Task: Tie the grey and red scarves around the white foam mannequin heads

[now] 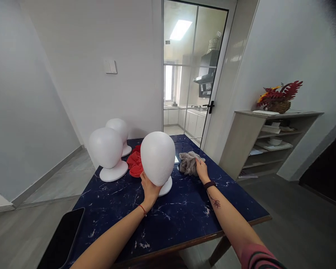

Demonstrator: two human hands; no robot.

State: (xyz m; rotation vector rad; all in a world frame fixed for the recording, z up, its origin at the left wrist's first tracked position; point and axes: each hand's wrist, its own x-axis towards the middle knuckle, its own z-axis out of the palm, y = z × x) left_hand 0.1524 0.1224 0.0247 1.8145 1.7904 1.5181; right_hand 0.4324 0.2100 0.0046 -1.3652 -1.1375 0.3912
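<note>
Left hand [150, 192] grasps white mannequin head [158, 157], grip partly hidden; right hand [202, 170] holds grey cloth [188, 163]

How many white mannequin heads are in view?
3: the first head, held by the left hand; the second head, at the table's left side; the third head, behind the second and partly hidden by it.

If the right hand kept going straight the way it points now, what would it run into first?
The grey cloth, which the right hand already touches. Past that, the line seems to cross the table toward the glass door, though depth is unclear.
</note>
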